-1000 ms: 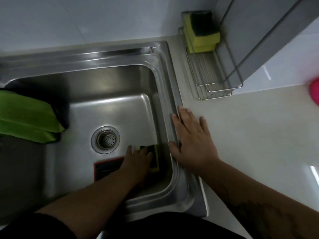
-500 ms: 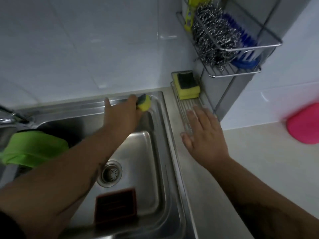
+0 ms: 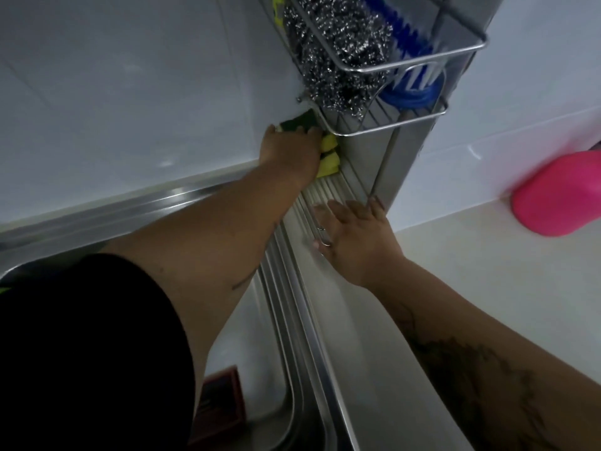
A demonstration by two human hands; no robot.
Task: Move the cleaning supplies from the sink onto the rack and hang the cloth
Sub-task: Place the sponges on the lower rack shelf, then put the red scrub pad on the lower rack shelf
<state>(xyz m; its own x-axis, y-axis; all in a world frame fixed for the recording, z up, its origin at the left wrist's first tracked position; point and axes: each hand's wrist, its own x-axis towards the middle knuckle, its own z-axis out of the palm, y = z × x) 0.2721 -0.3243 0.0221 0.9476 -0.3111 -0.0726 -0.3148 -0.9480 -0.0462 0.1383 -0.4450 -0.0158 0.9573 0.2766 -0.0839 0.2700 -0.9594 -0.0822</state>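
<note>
My left hand (image 3: 290, 153) reaches to the far end of the rack's lower shelf (image 3: 328, 194) and holds a yellow sponge with a dark green scouring side (image 3: 300, 121) on top of the stacked yellow sponges (image 3: 329, 159) lying there. My right hand (image 3: 353, 239) rests flat with fingers spread on the near end of the lower shelf, touching an upright rod. The upper basket (image 3: 406, 117) holds steel wool (image 3: 338, 50) and a blue brush (image 3: 409, 83). A dark red-edged pad (image 3: 224, 402) lies in the sink (image 3: 292, 336). The green cloth is hidden.
A pink object (image 3: 559, 196) sits on the pale counter (image 3: 487, 275) at the right. White wall tiles rise behind the sink. My dark sleeve (image 3: 91, 353) covers the lower left of the view.
My left hand lifted the sponge out of the sink and carried it right to the rack's lower shelf, onto the stacked sponges. My right hand slid from the sink rim up to the rack.
</note>
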